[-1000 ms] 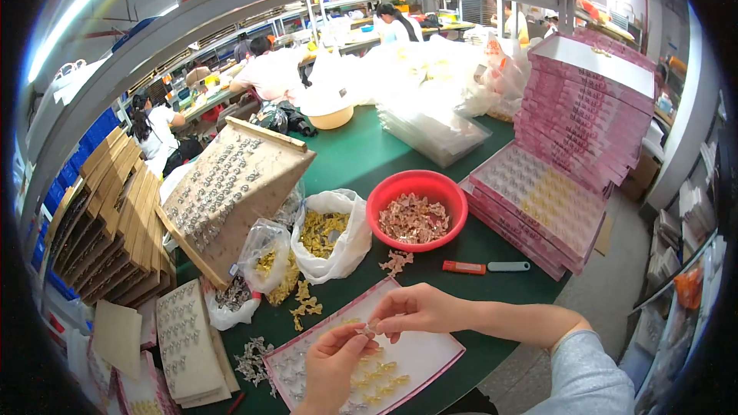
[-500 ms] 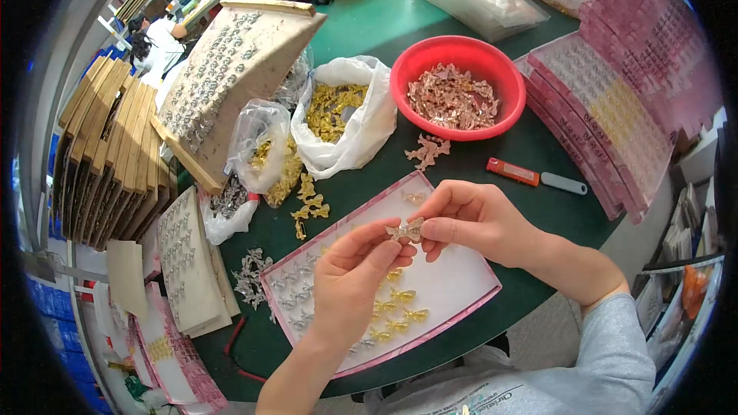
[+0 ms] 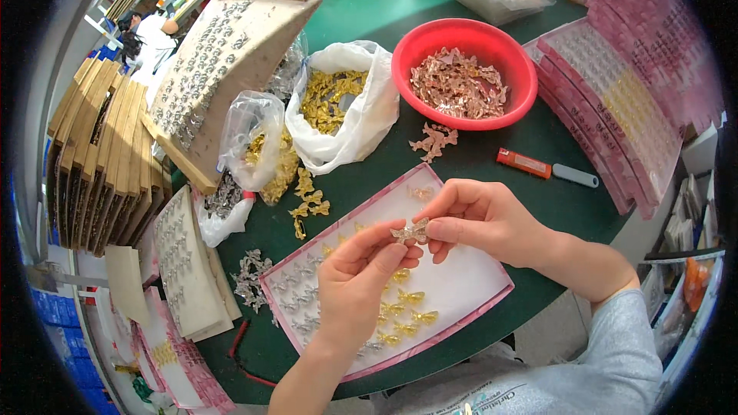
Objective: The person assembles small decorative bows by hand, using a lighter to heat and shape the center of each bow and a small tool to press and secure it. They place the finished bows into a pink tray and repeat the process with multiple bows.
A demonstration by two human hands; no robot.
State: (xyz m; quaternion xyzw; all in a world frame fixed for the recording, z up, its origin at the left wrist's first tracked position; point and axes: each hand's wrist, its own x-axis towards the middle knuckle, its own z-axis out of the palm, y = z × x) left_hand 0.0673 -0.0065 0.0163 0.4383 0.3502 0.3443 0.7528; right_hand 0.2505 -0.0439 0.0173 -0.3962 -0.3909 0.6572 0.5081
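Between both hands I hold a small pale pinkish bow-shaped metal piece (image 3: 410,232). My left hand (image 3: 360,273) pinches one end with thumb and fingertips. At the other end, my right hand (image 3: 483,223) is closed with thumb against fingers. Beneath them lies a white board with a pink border (image 3: 469,280), tilted on the table. Silver bow pieces (image 3: 301,286) stand in rows on its left part, gold ones (image 3: 400,311) toward its middle. A single pinkish bow piece (image 3: 420,193) sits near the board's far corner. My hands hide part of the rows.
A red basin (image 3: 530,100) of rose-gold bows stands beyond the board, near a red-and-grey box cutter (image 3: 547,167). Bags of gold bows, including a white bag (image 3: 377,107), lie left of it. Filled pink-edged boards (image 3: 592,131) are stacked right; wooden-edged boards (image 3: 108,154) stand left.
The whole view has shifted slightly. My hands keep their grip on the bow piece, which has turned a little between my fingers.
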